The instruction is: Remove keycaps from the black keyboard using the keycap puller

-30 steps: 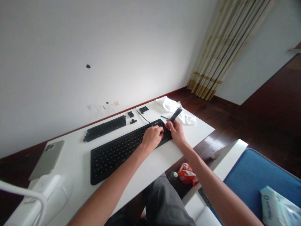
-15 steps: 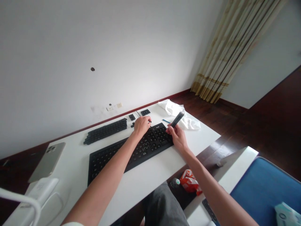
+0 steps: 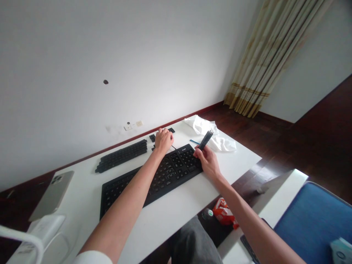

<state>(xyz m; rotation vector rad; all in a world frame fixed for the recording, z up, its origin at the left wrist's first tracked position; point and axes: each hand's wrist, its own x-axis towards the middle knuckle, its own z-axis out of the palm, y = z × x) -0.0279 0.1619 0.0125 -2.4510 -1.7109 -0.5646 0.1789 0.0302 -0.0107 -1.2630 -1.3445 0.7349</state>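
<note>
Two hands over a black keyboard (image 3: 154,178): right hand (image 3: 208,162) grips a dark stick (image 3: 205,140); left hand (image 3: 163,140), curled over loose keycaps (image 3: 152,138) at 12 o'clock, grip unclear.

The left arm stretched forward, bare to a white sleeve edge near the elbow, its left hand (image 3: 163,139) turned palm down with the fingers curled and pressed low at the far end of its reach. The right arm angled in from the lower right, and the right hand (image 3: 206,161) was closed, fingers wrapped in a grip, thumb side up.
</note>
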